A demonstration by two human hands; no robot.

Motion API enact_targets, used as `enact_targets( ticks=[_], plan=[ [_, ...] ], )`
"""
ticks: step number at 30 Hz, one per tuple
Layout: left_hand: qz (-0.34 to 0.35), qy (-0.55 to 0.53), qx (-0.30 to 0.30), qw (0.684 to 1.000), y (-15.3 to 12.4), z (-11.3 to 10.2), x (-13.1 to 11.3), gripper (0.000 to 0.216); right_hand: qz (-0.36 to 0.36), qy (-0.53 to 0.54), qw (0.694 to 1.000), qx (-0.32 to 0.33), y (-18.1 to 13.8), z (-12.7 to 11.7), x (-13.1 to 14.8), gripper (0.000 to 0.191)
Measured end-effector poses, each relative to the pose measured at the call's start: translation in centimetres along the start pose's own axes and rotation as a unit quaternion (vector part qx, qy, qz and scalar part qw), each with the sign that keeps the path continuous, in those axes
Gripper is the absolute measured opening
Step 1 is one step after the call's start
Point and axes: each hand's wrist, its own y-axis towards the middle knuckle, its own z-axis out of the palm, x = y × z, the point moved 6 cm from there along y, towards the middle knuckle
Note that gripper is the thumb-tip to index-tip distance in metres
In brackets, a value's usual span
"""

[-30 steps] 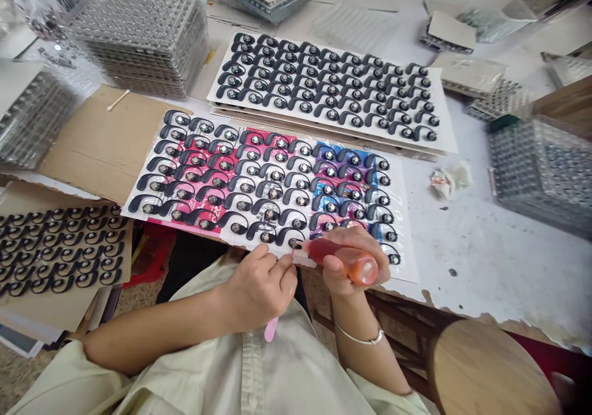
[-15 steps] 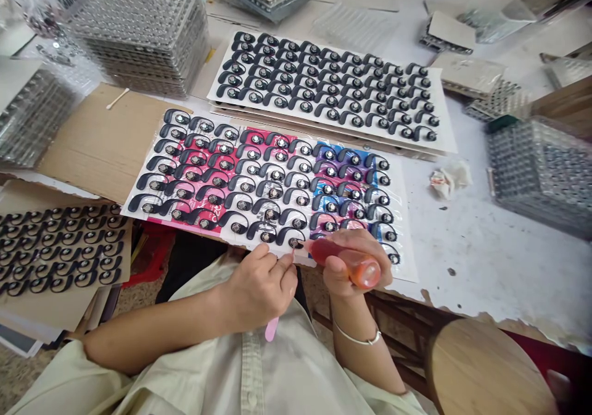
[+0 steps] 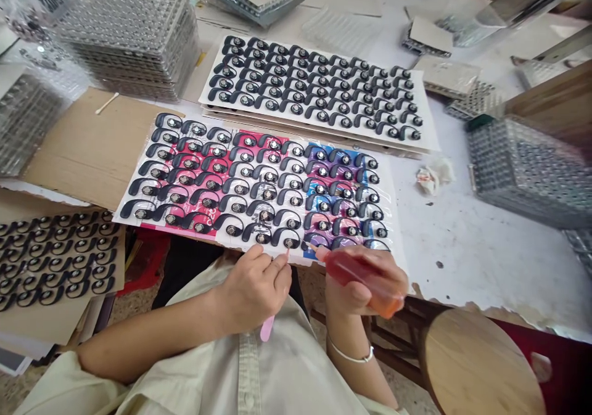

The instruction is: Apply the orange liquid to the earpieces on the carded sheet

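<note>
Rows of black ear-hook pieces (image 3: 266, 211), each with a shiny round stud at one end, lie on a plastic-covered sheet (image 3: 393, 217) printed pink, white and blue. My left hand (image 3: 259, 285) is closed on a slim pink tool (image 3: 267, 328), its rounded end sticking out below and its thin tip by a front-row piece. In my right hand (image 3: 374, 273) is a translucent red-orange squeeze bottle (image 3: 349, 273), tilted, its narrow nozzle pointing left over the front edge of the sheet. The nozzle is a little right of the pink tip, apart from it.
Behind lies another sheet of black hook pieces (image 3: 319, 85). Stacked clear trays (image 3: 124, 32) stand at the back left, more trays (image 3: 531, 168) at right. A cotton swab (image 3: 107, 103) rests on cardboard (image 3: 87, 143). Crumpled tissue (image 3: 432, 177) lies right; a wooden stool (image 3: 483, 365) is below.
My right hand has drawn the bottle to the right and slightly down, away from the front-row piece. My left hand stays by that piece with the pink tool. The view has shifted slightly.
</note>
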Motion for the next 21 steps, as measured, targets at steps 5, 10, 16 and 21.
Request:
enact_targets(
  ticks=[5, 10, 16, 21],
  plan=[
    [0.006, -0.011, 0.012, 1.0, 0.17, -0.13, 0.09, 0.011, -0.012, -0.025, 0.999, 0.041, -0.92, 0.01, 0.62, 0.032],
    [0.004, -0.011, 0.004, 1.0, 0.3, -0.33, 0.21, 0.014, -0.027, -0.032, 0.995, 0.091, -0.84, 0.31, 0.65, 0.03],
    [0.009, -0.009, 0.007, 1.0, 0.19, -0.2, 0.25, 0.016, -0.047, -0.021, 0.993, 0.105, -0.93, 0.55, 0.74, 0.03],
    [0.002, -0.009, -0.001, 1.0, 0.13, -0.04, 0.23, 0.013, -0.066, -0.035, 0.991, 0.112, -1.12, 0.71, 0.9, 0.033]
  ],
)
